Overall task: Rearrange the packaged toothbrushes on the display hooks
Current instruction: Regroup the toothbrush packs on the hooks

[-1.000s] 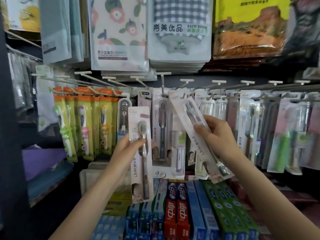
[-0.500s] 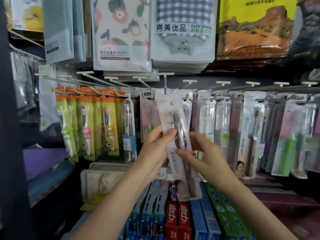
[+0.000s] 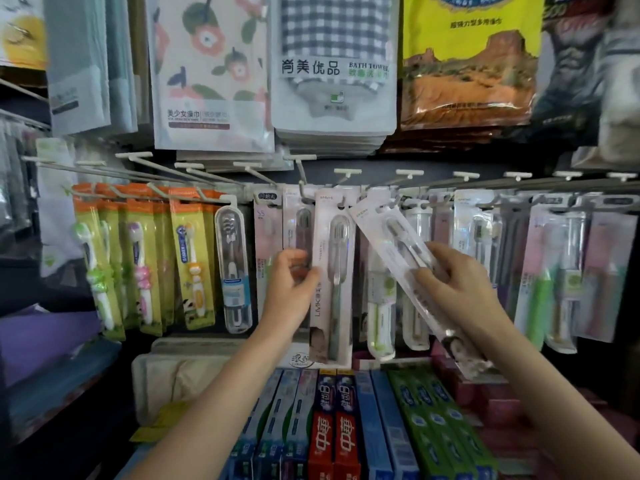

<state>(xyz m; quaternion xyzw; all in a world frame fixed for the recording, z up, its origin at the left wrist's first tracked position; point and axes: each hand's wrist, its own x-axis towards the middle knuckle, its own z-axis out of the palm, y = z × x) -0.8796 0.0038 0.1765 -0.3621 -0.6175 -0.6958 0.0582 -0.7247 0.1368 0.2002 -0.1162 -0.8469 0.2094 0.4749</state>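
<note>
At centre hooks, left hand (image 3: pixel 289 289) gripped upright pack (image 3: pixel 333 271) hanging at 12 o'clock, apparently hooked; right hand (image 3: pixel 457 289) pinched tilted pack (image 3: pixel 412 271), top toward 11 o'clock, not yet hung.

A single head-worn view looks forward and slightly down at a shop display wall from close range. The row of display hooks (image 3: pixel 304 174) runs across the middle, hanging towel packs (image 3: pixel 332 64) fill the top, and toothpaste boxes (image 3: pixel 332 427) lie near the bottom edge. Both forearms enter from below. The wide lens bends the left and right edges.
</note>
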